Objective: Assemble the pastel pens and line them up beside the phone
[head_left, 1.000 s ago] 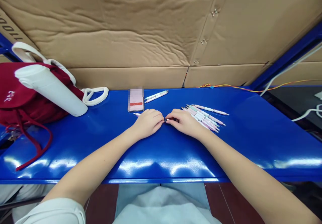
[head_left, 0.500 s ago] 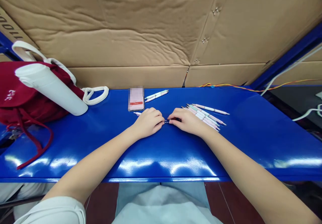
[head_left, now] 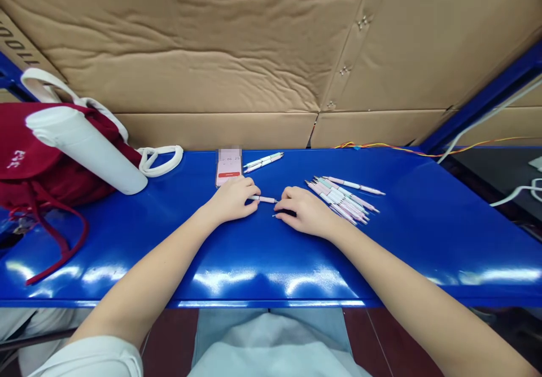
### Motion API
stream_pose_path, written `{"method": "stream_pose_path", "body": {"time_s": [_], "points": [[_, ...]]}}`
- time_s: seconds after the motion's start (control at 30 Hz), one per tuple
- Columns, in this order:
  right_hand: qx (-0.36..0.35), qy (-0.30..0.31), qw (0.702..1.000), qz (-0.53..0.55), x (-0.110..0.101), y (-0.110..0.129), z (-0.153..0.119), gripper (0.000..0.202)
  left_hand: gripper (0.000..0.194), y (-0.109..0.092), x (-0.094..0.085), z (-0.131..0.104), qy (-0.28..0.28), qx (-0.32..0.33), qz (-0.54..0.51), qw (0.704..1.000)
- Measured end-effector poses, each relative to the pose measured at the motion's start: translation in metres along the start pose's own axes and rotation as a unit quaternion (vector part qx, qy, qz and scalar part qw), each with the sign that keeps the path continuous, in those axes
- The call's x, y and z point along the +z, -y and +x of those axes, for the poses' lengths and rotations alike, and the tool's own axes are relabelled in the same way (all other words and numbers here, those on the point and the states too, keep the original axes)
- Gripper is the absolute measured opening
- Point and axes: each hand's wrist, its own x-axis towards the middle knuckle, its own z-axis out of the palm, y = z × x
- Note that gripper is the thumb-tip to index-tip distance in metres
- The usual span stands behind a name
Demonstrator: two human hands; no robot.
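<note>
My left hand (head_left: 235,198) is closed on a pen (head_left: 265,199) with a pale pink and white barrel, lying nearly level above the blue table. The pen's dark tip points right, close to the fingers of my right hand (head_left: 301,210). That hand is curled, and a small thin end pokes out by its thumb; what it belongs to is hidden. Just right of this hand lies a loose bunch of pens (head_left: 345,199) in white, pink and green. Behind my left hand is a phone (head_left: 229,165) with its screen lit, its lower edge partly covered.
Two more pens (head_left: 263,162) lie beside the phone on the blue table (head_left: 262,258). At left are a dark red bag (head_left: 51,165) and a white bottle (head_left: 91,152). A cardboard wall (head_left: 237,72) closes the back; yellow and red wires (head_left: 393,147) run along it.
My hands have moved apart, the left one shifting left. More of the pen's barrel now shows between them. My right fingers have loosened from their pinch by the tip and curled lower.
</note>
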Motion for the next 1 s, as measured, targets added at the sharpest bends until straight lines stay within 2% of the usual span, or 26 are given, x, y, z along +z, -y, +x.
{"method": "stream_pose_path", "body": {"time_s": [0.13,0.37,0.53,0.73,1.0], "points": [[0.005,0.008,0.999,-0.041,0.001,0.000,0.002,0.018,0.022,0.003,0.002,0.000,0.014,-0.006,-0.010,1.000],[0.108,-0.055,0.988,-0.096,-0.007,-0.018,0.001,0.014,0.020,0.004,0.005,-0.001,0.003,-0.008,-0.030,1.000],[0.100,-0.064,0.988,-0.098,-0.002,-0.024,0.001,0.014,0.021,0.003,0.006,-0.001,-0.003,-0.007,-0.034,0.999],[0.085,-0.070,0.990,-0.085,0.001,-0.020,0.002,0.015,0.023,0.001,0.006,0.000,-0.004,0.004,-0.027,1.000],[0.093,-0.056,0.990,-0.093,-0.005,-0.018,0.001,0.016,0.024,-0.002,0.006,-0.001,-0.015,0.004,-0.026,1.000]]}}
